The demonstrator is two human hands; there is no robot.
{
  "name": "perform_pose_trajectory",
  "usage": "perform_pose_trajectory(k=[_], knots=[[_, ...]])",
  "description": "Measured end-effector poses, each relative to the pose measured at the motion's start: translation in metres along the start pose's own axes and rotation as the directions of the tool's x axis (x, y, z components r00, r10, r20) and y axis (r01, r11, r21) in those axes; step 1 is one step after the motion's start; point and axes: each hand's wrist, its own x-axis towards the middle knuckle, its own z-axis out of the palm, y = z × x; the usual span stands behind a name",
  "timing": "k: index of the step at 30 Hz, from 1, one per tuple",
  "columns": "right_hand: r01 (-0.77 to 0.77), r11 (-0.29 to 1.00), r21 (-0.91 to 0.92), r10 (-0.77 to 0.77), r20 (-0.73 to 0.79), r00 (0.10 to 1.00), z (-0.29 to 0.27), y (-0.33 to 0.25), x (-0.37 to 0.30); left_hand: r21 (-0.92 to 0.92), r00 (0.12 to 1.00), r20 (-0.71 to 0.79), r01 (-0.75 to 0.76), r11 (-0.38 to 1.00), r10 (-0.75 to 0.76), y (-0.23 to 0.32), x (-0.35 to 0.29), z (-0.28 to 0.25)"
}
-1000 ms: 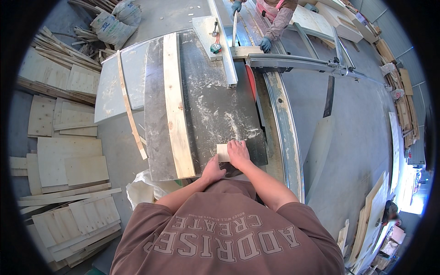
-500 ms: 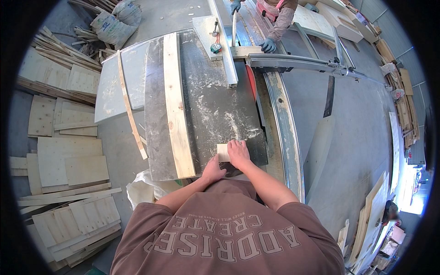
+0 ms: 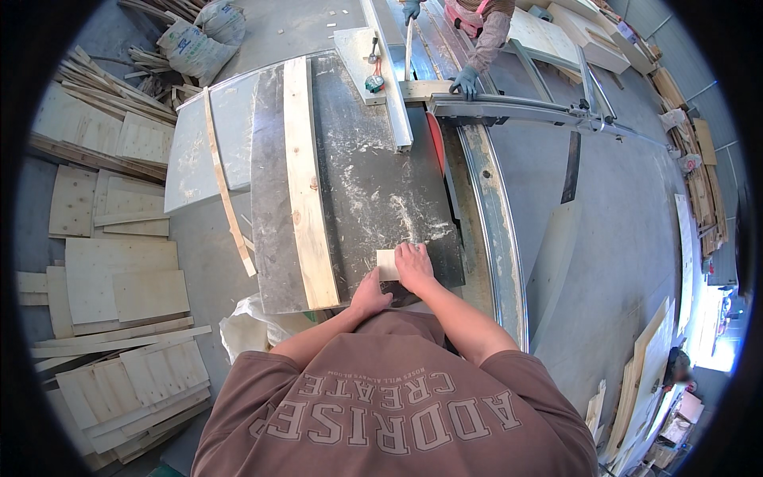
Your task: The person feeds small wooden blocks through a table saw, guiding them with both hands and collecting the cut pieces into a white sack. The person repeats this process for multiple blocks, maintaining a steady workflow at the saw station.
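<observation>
A small pale square wood piece [image 3: 387, 265] rests at the near edge of the dark saw table [image 3: 358, 183]. My left hand [image 3: 370, 294] grips its lower left corner, the fingers partly hidden. On its right side lies my right hand [image 3: 414, 267], fingers curled over the piece. Left of my hands a long pine plank [image 3: 303, 175] runs lengthwise along the table. Sawdust is scattered beyond my hands.
Ahead, a red saw part [image 3: 435, 143] stands beside a metal fence [image 3: 389, 87]. Across the table a co-worker's gloved hand [image 3: 465, 82] is by a crosswise board [image 3: 426, 90]. A metal rail [image 3: 497, 215] runs along the right. Stacked boards [image 3: 127, 278] fill the left floor.
The co-worker's gloved hands have shifted slightly near the crosswise board. My own hands and the small wood piece stay where they were.
</observation>
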Motion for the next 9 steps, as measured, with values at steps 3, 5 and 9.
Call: perform_pose_trajectory(k=[3,5,9], knots=[[-0.003,1.000,0.000,0.003,-0.002,1.000,0.001,0.000,0.000,-0.001,1.000,0.002,0.001,1.000,-0.001,0.001,0.000,-0.001],[-0.004,1.000,0.006,0.004,-0.011,1.000,0.004,0.000,0.001,-0.001,1.000,-0.004,-0.005,1.000,0.005,0.000,0.000,0.000],[-0.008,1.000,0.023,0.007,0.007,1.000,0.017,0.002,0.004,-0.004,1.000,0.016,0.002,1.000,-0.002,0.002,0.000,-0.002]])
